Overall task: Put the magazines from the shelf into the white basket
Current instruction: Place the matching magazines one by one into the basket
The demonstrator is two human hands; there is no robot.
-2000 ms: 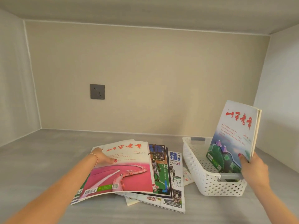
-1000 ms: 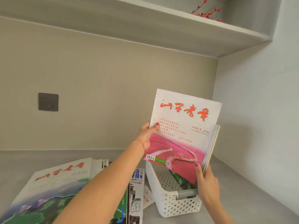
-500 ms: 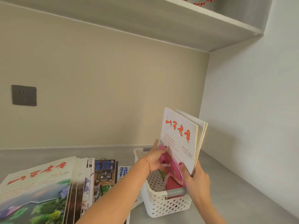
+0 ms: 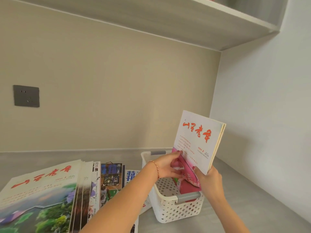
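Pink and white, the front magazine (image 4: 196, 145) stands nearly upright at the right of centre of the frame, its lower end down inside the white basket (image 4: 175, 211) and its red title toward the camera. A second magazine (image 4: 221, 132) stands directly behind it, showing only as a thin edge along the top and right side. The right hand (image 4: 207, 179) is just below and right of the covers, its fingers curled round the lower right corner of both, with the thumb pressed on the front cover. The left hand (image 4: 168, 167) comes in from the left across the basket's rim and touches the left edge of the front magazine low down, fingers bent onto the pink part of the cover; whether it truly pinches the cover or only steadies it is not clear. A thin bracelet (image 4: 155, 168) circles that wrist.

The basket sits on the grey shelf surface (image 4: 252, 207), lower centre-right, its perforated walls white and its near handle grey. To the left of it, in the lower left of the frame, the remaining magazines (image 4: 67, 190) lie fanned flat on the shelf, partly under the left forearm. A grey wall socket (image 4: 26, 96) is on the back wall at the mid left, and an upper shelf (image 4: 185, 22) crosses the top of the frame.
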